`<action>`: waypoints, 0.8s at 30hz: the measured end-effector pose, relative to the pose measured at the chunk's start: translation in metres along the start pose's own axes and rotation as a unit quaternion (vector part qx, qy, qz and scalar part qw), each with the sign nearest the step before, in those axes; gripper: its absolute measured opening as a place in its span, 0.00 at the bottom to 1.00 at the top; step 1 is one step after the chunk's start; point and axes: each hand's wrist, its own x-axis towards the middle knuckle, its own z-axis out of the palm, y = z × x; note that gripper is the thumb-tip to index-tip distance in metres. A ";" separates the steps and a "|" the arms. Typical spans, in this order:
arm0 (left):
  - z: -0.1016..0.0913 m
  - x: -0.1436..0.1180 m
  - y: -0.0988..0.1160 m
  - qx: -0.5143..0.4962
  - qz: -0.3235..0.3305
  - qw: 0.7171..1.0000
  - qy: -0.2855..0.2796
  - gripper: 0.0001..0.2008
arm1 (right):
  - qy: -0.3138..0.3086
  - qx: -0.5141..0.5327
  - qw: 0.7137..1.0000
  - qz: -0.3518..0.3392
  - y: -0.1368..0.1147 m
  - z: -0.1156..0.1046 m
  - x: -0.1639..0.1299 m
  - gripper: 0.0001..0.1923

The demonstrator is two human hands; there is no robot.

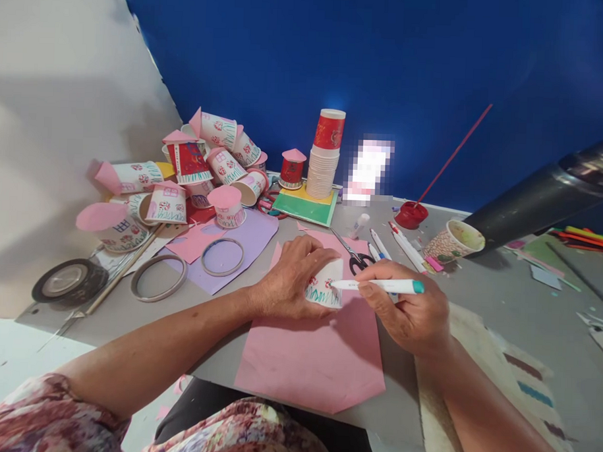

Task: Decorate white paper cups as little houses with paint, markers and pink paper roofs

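My left hand (290,278) wraps around a small white paper cup (325,287) lying on its side, with red marks and green grass strokes drawn on it. My right hand (407,315) grips a white marker with a teal cap end (386,285); its tip touches the cup's lower edge. Both rest over a pink paper sheet (316,358) on the grey table (506,306).
A pile of decorated cups with pink cone lids (184,176) lies at the back left, a stack of plain cups (323,167) behind. Scissors (354,254), pens (404,246), tape rolls (69,280), a purple sheet (246,240), a red paint pot (411,214) and a dark cylinder (545,191) surround.
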 end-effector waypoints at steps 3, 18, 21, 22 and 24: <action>0.000 -0.001 0.000 0.002 -0.001 1.000 -0.002 0.38 | 0.005 0.006 1.000 -0.002 0.000 0.001 -0.001 0.07; -0.002 0.001 -0.001 -0.019 -0.001 1.000 0.006 0.37 | 0.002 -0.014 1.000 0.003 0.001 -0.003 0.000 0.09; -0.002 0.001 -0.002 -0.022 0.005 1.000 0.008 0.38 | 0.014 -0.014 1.000 0.004 0.002 -0.003 -0.001 0.08; -0.002 0.001 -0.003 -0.023 0.007 1.000 0.009 0.38 | 0.014 -0.013 1.000 0.006 0.003 -0.003 -0.001 0.08; -0.001 0.001 -0.003 -0.023 0.006 1.000 0.010 0.38 | 0.012 -0.010 1.000 0.009 0.004 -0.003 -0.002 0.08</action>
